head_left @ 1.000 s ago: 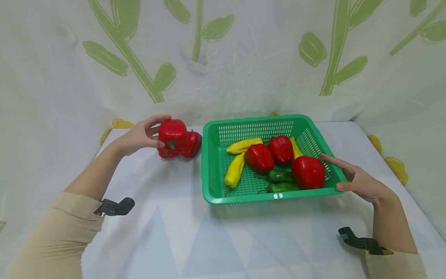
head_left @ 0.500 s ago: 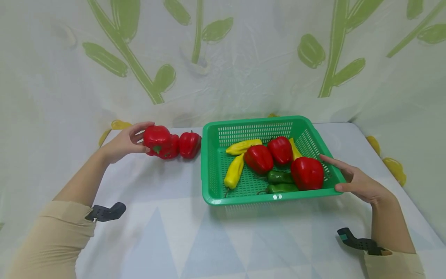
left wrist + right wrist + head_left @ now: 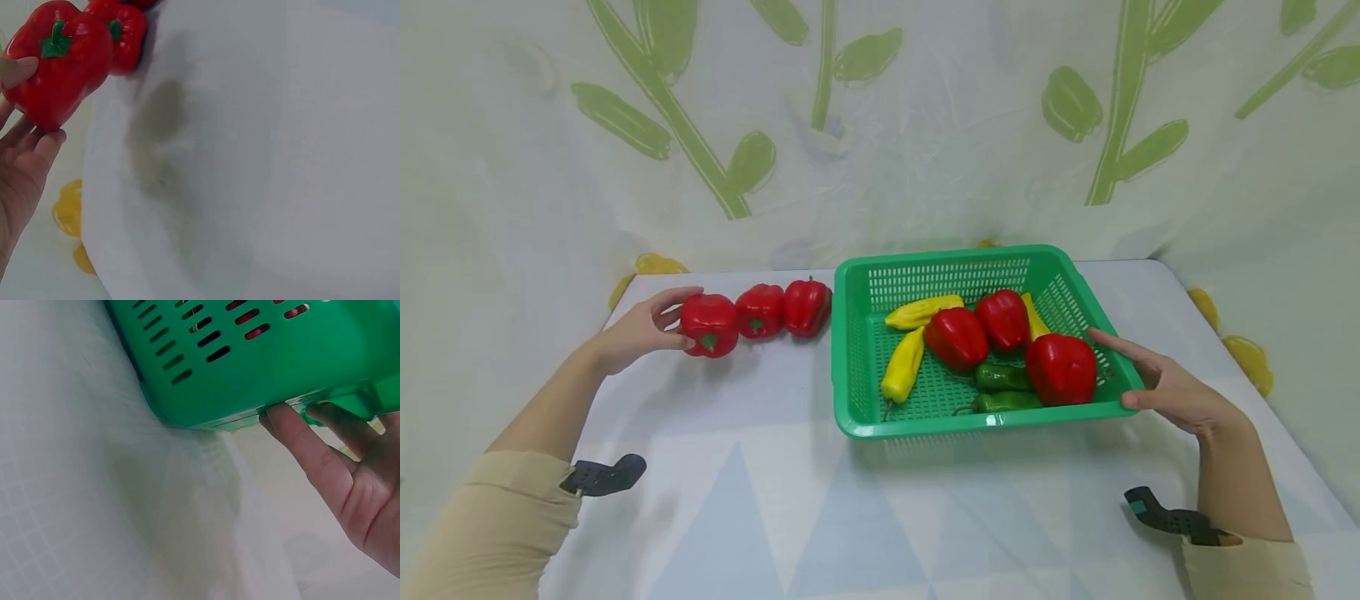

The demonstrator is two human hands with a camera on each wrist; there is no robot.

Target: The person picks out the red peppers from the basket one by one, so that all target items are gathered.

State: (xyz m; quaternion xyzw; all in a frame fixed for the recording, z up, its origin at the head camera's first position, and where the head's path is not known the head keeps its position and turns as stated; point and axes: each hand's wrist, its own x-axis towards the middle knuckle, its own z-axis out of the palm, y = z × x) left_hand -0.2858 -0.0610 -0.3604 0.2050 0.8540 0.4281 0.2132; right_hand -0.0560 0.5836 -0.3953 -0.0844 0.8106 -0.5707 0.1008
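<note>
My left hand [image 3: 636,332] grips a red bell pepper [image 3: 709,323] at the back left of the table, thumb near its green stem and fingers behind it. In the left wrist view this bell pepper [image 3: 65,69] fills the top left corner. Just right of it stand a second red bell pepper [image 3: 761,312] and a third red bell pepper [image 3: 807,307], in a row. My right hand [image 3: 1183,396] holds the green plastic basket [image 3: 844,358] at its front right corner, thumb at the corner and index finger over the side rim. The right wrist view shows the thumb at the rim's edge.
Inside the basket are several red bell peppers [image 3: 957,339], yellow peppers [image 3: 903,367] and green peppers [image 3: 1006,402]. A white table [image 3: 760,467] with pale blue triangles lies underneath. Behind it hangs a leaf-patterned sheet [image 3: 925,167].
My left hand has carried its red bell pepper leftward and down, from in front of the other two to the left end of their row. The right hand and basket stay put.
</note>
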